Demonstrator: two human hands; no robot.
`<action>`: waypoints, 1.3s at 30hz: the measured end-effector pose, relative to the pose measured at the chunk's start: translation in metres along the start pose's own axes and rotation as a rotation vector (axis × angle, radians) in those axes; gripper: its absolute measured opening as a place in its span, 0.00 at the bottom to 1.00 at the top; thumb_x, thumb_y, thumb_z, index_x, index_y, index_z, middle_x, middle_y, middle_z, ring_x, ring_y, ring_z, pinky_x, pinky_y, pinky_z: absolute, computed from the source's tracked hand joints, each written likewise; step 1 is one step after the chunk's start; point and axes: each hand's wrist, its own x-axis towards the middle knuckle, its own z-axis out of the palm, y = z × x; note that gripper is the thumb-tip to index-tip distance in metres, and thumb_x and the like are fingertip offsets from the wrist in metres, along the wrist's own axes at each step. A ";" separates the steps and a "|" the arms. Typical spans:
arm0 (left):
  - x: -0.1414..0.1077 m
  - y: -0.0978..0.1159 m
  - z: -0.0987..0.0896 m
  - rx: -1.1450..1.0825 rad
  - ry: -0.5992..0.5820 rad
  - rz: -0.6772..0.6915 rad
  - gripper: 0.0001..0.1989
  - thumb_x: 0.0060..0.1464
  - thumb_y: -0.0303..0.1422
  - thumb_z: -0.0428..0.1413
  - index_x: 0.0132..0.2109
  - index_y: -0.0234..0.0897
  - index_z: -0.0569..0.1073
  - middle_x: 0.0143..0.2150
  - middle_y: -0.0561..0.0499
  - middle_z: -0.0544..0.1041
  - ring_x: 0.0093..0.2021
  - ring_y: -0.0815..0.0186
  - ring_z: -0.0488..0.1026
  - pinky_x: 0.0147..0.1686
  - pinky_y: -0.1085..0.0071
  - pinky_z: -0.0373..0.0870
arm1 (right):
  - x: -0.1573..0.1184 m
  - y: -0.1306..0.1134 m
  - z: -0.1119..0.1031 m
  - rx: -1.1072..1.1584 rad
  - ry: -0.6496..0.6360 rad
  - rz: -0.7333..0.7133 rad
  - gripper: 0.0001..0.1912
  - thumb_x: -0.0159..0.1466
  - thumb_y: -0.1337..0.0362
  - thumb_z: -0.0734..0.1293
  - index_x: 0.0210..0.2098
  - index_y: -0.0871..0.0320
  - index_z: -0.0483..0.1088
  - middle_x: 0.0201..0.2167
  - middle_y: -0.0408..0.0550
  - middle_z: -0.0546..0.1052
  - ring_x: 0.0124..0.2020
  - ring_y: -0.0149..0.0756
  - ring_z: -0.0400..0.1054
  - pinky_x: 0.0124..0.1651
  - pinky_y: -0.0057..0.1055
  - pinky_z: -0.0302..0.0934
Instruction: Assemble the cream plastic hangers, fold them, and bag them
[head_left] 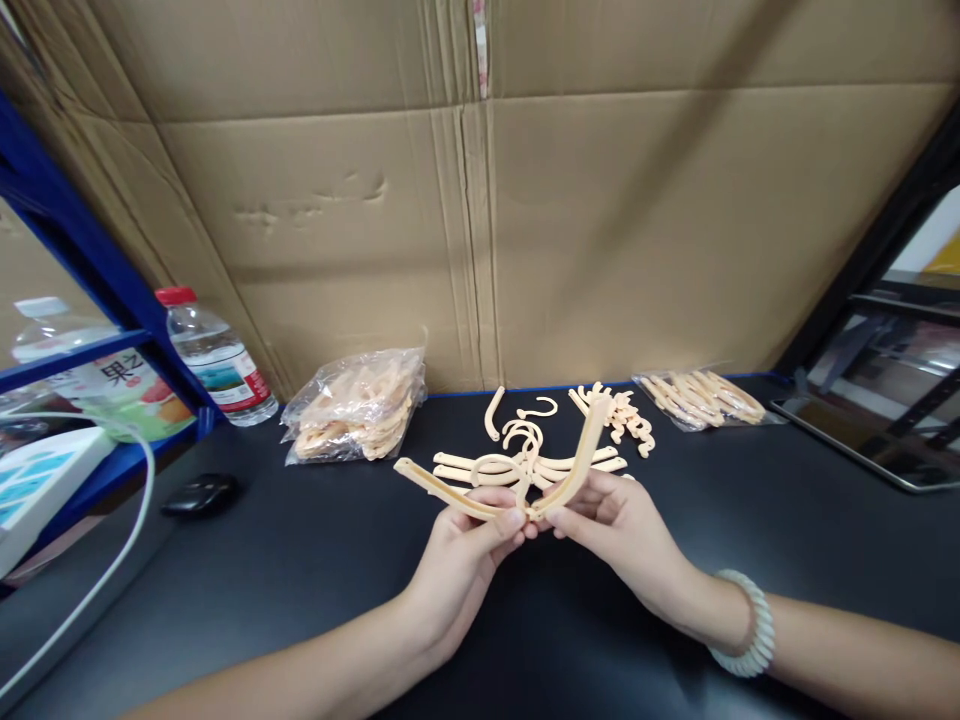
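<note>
Over the black table, my left hand (469, 545) and my right hand (619, 525) meet at the middle of a beige plastic hanger (581, 455). Its two arms spread up and outward, and a hook stands between them. My left fingers pinch near the base of the left arm, while my right thumb and fingers close round the base of the right arm. Whether the parts are joined at the centre is hard to tell. Just behind lie several beige hangers (604, 458) with hooks. Farther back are a loose arm piece (493, 415) and a single hook (541, 406).
Bagged beige parts (356, 410) lie back left, another bag (701, 398) back right. Loose small parts (626, 418) sit between. A mouse (201, 494), a bottle (221, 365) and a white cable (139, 530) are left, a tablet-like device (870, 440) right. Cardboard (637, 230) stands behind.
</note>
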 end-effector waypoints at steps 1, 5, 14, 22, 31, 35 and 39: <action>0.001 0.001 -0.001 -0.008 -0.021 -0.021 0.06 0.44 0.26 0.67 0.31 0.33 0.77 0.27 0.51 0.77 0.31 0.70 0.73 0.37 0.76 0.70 | 0.000 -0.001 -0.002 -0.001 -0.015 0.015 0.09 0.57 0.64 0.73 0.37 0.59 0.74 0.33 0.48 0.81 0.34 0.33 0.76 0.37 0.26 0.71; 0.003 0.003 -0.005 0.031 -0.057 -0.039 0.06 0.44 0.26 0.67 0.30 0.31 0.78 0.27 0.50 0.77 0.31 0.70 0.73 0.35 0.78 0.69 | -0.001 -0.006 -0.005 -0.011 -0.045 0.028 0.09 0.57 0.63 0.72 0.37 0.59 0.75 0.34 0.47 0.81 0.35 0.32 0.76 0.35 0.24 0.71; 0.000 0.001 -0.003 0.079 -0.110 -0.018 0.05 0.44 0.25 0.67 0.29 0.33 0.78 0.27 0.52 0.77 0.28 0.72 0.72 0.31 0.79 0.68 | -0.004 -0.008 -0.004 -0.040 -0.120 0.022 0.08 0.57 0.62 0.72 0.34 0.58 0.74 0.31 0.46 0.80 0.33 0.35 0.76 0.39 0.32 0.71; 0.000 -0.002 0.001 0.138 -0.012 0.022 0.08 0.45 0.29 0.68 0.32 0.32 0.78 0.27 0.51 0.78 0.30 0.71 0.74 0.35 0.78 0.71 | -0.007 -0.002 0.003 -0.113 -0.009 0.027 0.09 0.58 0.61 0.71 0.33 0.60 0.73 0.29 0.46 0.78 0.31 0.34 0.74 0.37 0.31 0.70; 0.001 0.012 -0.001 0.214 0.121 0.013 0.13 0.42 0.31 0.69 0.33 0.33 0.74 0.28 0.55 0.75 0.28 0.72 0.75 0.31 0.80 0.74 | 0.018 -0.029 -0.046 -0.154 -0.189 0.034 0.10 0.57 0.61 0.72 0.33 0.59 0.70 0.28 0.42 0.73 0.24 0.26 0.68 0.24 0.23 0.65; 0.006 0.024 -0.007 0.286 0.119 -0.012 0.14 0.44 0.31 0.69 0.33 0.34 0.71 0.29 0.55 0.75 0.28 0.72 0.75 0.31 0.79 0.74 | 0.026 -0.047 -0.077 -0.561 -0.391 0.025 0.10 0.56 0.59 0.72 0.33 0.59 0.73 0.26 0.42 0.75 0.25 0.29 0.70 0.29 0.26 0.66; 0.019 0.046 -0.023 0.342 0.086 -0.092 0.12 0.42 0.29 0.68 0.33 0.33 0.74 0.29 0.52 0.77 0.28 0.70 0.75 0.31 0.77 0.75 | 0.030 -0.051 -0.089 -0.931 -0.418 -0.141 0.07 0.57 0.61 0.71 0.30 0.58 0.74 0.25 0.42 0.76 0.26 0.30 0.68 0.30 0.27 0.62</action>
